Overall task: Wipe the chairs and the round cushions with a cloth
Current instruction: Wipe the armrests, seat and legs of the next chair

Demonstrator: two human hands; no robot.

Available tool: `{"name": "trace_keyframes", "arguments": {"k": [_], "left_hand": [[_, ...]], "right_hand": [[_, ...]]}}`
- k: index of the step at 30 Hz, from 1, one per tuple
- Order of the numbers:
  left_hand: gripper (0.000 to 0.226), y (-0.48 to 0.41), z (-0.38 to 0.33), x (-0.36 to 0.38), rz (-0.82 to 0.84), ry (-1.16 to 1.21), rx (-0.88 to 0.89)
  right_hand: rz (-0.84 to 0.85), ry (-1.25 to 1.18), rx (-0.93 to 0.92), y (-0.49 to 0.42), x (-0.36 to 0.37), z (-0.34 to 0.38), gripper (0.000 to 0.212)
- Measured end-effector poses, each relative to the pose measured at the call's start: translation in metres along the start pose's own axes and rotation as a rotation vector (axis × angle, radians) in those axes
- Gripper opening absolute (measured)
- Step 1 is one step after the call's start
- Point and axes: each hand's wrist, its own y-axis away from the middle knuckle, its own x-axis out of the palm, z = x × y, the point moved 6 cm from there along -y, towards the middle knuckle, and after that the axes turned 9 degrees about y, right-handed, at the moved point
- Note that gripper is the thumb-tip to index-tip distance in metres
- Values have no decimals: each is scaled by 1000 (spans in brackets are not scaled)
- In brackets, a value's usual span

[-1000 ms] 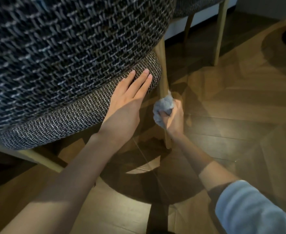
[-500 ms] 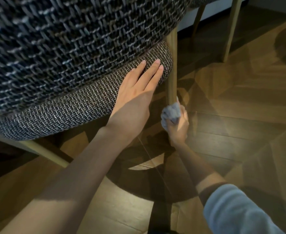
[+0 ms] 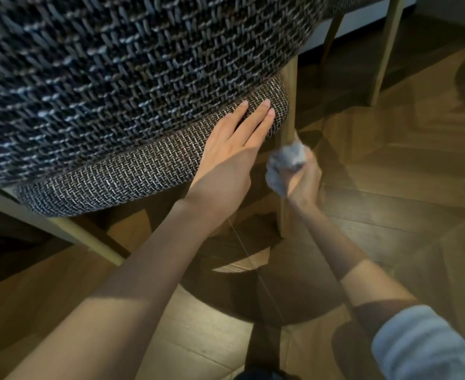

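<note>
Head view: left hand (image 3: 225,160) flat on woven seat (image 3: 116,176); right hand (image 3: 305,185) grips cloth (image 3: 283,163) against chair leg (image 3: 289,86) above herringbone floor (image 3: 390,165).

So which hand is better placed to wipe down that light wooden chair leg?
Right hand: it grips the crumpled grey cloth against the chair leg; left hand rests flat on the woven seat.

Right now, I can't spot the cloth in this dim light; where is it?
Head view, right of centre: the cloth is bunched in the right hand against the chair leg, just below the seat edge where the left hand rests.
</note>
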Motion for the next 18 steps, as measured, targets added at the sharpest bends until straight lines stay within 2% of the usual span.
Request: {"name": "trace_keyframes", "arguments": {"k": [1, 3, 6, 8, 10, 11, 14, 18], "left_hand": [[79, 0, 0, 0, 7, 6, 3], [78, -1, 0, -1, 29, 5, 6], [78, -1, 1, -3, 93, 28, -12], [74, 3, -1, -6, 136, 35, -29], [72, 11, -7, -12, 148, -2, -50], [71, 17, -12, -15, 141, -40, -62], [67, 34, -24, -26, 128, -65, -146], [60, 56, -29, -48, 124, -68, -283]], "right_hand": [[-70, 25, -126, -7, -2, 28, 23], [-129, 52, -242, -19, 2, 69, 28], [-189, 131, -298, -14, -2, 74, 31], [-106, 365, -254, -8, -12, 49, 28], [135, 703, -61, 3, -21, 8, 29], [174, 787, -8, 12, -31, -4, 29], [142, 659, 22, 46, -56, -1, 7], [94, 500, -109, 84, -60, 47, 14]]}}
